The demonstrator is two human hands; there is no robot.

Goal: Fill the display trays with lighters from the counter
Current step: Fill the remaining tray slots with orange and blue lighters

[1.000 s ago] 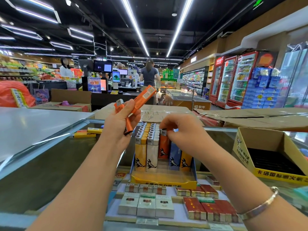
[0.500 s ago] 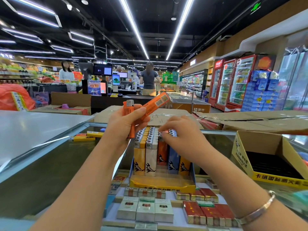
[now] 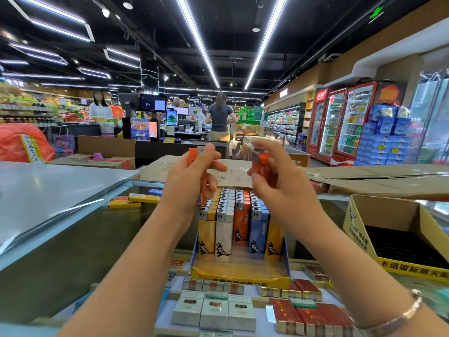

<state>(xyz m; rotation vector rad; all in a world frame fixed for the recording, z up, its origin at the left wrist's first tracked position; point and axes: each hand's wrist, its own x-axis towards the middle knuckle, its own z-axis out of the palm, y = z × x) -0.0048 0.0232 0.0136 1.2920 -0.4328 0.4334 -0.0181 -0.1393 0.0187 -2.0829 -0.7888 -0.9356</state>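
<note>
Orange lighters sit in both our hands above the display tray [image 3: 240, 273], which stands on the glass bench [image 3: 73, 239] directly below and slightly nearer. Our right hand [image 3: 274, 181] pinches one orange lighter [image 3: 262, 164] roughly upright, its long axis close to vertical like the packed rows beneath, so we judge it the nearer one to drop in. Our left hand [image 3: 192, 181] curls round another orange lighter [image 3: 202, 171], also held upright. Loose lighters [image 3: 136, 200] lie flat on the bench far left. An open yellow box [image 3: 359, 222] stands at the right.
</note>
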